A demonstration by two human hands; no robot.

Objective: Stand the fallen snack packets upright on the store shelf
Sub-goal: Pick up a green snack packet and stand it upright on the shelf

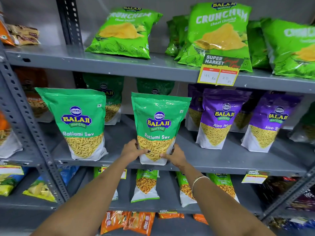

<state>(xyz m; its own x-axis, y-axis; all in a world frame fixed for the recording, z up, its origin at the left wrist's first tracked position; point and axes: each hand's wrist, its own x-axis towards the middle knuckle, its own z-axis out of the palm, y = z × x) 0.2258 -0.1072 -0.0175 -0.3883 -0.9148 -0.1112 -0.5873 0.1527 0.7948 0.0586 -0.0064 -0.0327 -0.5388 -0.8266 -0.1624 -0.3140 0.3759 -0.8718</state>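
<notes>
So the green Ratlami Sev pouch (159, 126) is standing upright near the front edge of the middle shelf (238, 160), gripped at its bottom corners by the left hand (133, 150) and right hand (175, 156). Another Ratlami Sev pouch (78, 123) stands to its left, purple Aloo Sev pouches (219, 118) to the right. Behind it there's maybe more green pouches, too dark to be sure.

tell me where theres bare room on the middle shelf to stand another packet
Bare shelf shows between the left Ratlami Sev packet and the held Ratlami Sev packet, and another gap between the held one and the nearer Aloo Sev packet. Behind the purple packets it is crowded.
</notes>
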